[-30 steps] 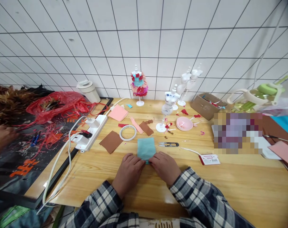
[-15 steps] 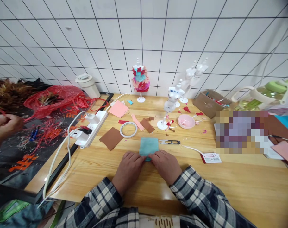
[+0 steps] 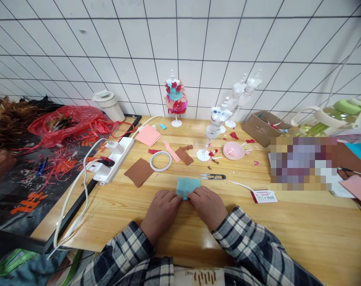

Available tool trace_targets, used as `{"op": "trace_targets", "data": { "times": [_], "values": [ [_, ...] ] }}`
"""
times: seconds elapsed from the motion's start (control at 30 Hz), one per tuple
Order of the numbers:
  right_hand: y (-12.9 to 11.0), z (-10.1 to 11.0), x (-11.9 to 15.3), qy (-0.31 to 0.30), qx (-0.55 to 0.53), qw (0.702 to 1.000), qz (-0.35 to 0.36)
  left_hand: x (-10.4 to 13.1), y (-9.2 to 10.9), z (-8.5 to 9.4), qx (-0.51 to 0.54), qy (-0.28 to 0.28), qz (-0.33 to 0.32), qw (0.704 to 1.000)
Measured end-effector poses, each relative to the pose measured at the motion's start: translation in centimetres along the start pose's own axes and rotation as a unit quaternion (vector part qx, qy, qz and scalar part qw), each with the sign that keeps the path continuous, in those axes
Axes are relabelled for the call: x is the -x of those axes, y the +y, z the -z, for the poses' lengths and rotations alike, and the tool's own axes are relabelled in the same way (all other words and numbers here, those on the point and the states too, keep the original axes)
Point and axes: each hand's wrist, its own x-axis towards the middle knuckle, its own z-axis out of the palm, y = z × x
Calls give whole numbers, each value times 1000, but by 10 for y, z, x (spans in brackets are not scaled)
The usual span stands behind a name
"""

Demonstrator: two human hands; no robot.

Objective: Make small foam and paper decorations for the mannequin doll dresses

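A small teal sheet (image 3: 188, 186) lies on the wooden table, its near edge folded over. My left hand (image 3: 163, 210) pinches the left end of that folded edge, fingers closed. At the right end of the same edge, my right hand (image 3: 208, 206) pinches it too. Just behind the sheet, to the right, lie small thread snips (image 3: 212, 176). A white tape ring (image 3: 151, 162) and a brown sheet (image 3: 139, 172) are to the left. Brown scraps (image 3: 184, 155) lie farther back.
Behind are a dressed mini mannequin (image 3: 176, 97), bare white mannequins (image 3: 215, 129), a pink dish (image 3: 233, 151) and a cardboard box (image 3: 262, 129). A power strip (image 3: 118, 159) with cables stands left. Another person's hand (image 3: 0, 163) is at the far left; a tag (image 3: 264, 196) lies right.
The teal sheet looks shorter from front to back, with its far edge closer to my hands. My hands have barely moved. The other person's hand has shifted left.
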Motion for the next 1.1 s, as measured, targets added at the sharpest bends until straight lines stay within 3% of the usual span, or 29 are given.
{"op": "trace_targets", "data": {
  "times": [0.33,0.5,0.6,0.73,1.1],
  "values": [
    [2,1,1,9,7,1000,7,-3,6,8,-36,18,-5,999],
    [3,0,1,14,8,1000,14,-3,8,10,-48,55,1,997],
    [3,0,2,5,7,1000,8,-4,8,10,-44,35,-19,998],
    [2,1,2,2,-2,1000,-13,-3,7,9,-47,0,0,999],
    [3,7,0,-18,1,1000,21,-3,5,7,-20,16,-4,1000]
  ]
}}
